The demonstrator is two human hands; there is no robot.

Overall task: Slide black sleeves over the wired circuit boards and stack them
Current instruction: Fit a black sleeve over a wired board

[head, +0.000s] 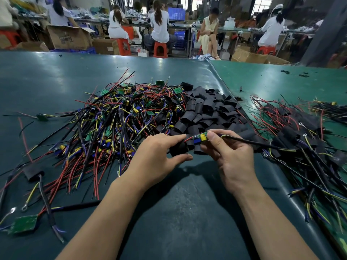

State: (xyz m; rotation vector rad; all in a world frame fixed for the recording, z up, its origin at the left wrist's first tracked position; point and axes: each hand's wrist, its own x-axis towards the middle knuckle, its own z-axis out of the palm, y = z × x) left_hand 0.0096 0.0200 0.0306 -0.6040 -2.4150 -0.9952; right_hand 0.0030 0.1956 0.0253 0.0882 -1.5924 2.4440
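With the right hand [231, 156] we are pinching a small wired circuit board [199, 138] between thumb and forefinger, fingers curled narrow around it, its black cable [249, 142] trailing off to our right. Our left hand [159, 156] is closing thumb and forefinger on a black sleeve [179, 148] right beside the board's near end; the other left fingers are hidden beneath, so we cannot tell how they are lying. Board and sleeve are hovering just above the table, in front of the sleeve pile.

The sleeve is looking soft and flattened, so we are judging that its mouth may stay collapsed and catch on the yellow and blue components standing proud of the board. The thin red lead at the board's end may fold back instead of threading through. The trailing cable is crossing toward the finished heap [293, 136] on the right, and pulling could snag it there.

The loose sleeves [208, 111] are lying as matte black, short flattened tubes, some curling open. The unsleeved boards [120, 117] are forming a tangled mound on the left: small green rectangles, glossy cylindrical capacitors, and thin red, yellow, blue and black insulated wires, some ending in metal ring terminals. The green table mat [178, 212] is looking smooth and faintly shiny, with a raised seam running to the right.
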